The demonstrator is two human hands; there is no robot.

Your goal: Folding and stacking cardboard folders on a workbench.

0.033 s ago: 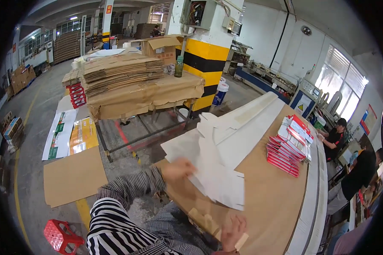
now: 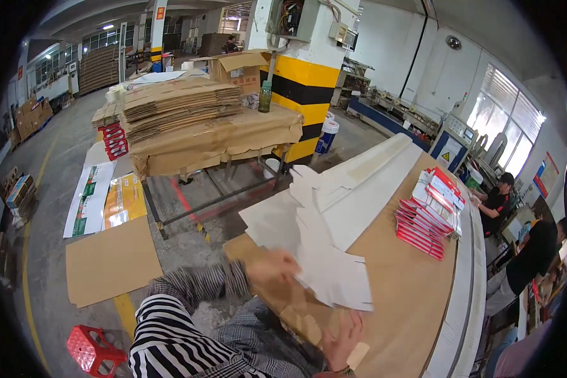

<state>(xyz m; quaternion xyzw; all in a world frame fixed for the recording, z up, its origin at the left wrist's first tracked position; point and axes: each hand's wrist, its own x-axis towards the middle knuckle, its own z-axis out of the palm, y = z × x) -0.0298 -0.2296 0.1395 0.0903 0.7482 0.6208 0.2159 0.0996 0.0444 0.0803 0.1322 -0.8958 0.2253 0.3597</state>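
Observation:
White die-cut card sheets (image 2: 334, 271) lie fanned out and overlapping on the brown-covered table in front of me. My left hand (image 2: 274, 268), smeared by motion, is at their left edge; I cannot make out whether its fingers grip the card. Below the sheets' near corner, my right hand (image 2: 343, 340) is low over the table's near edge with fingers apart, holding nothing I can see. Small tan strips of board (image 2: 302, 324) lie between my hands, and another tan piece (image 2: 358, 356) shows beside my right wrist.
Red-and-white folded printed cartons (image 2: 428, 214) are stacked on the table's right. Flattened brown cardboard (image 2: 176, 104) is piled on a bench at left, near a striped pillar (image 2: 305, 94). A red stool (image 2: 94, 349) stands at lower left. Other people (image 2: 494, 205) work at right.
My left hand has moved slightly right, and the near end of the white card sheets has shifted a little to the right. My right hand has risen slightly, its fingers closer to the sheets.

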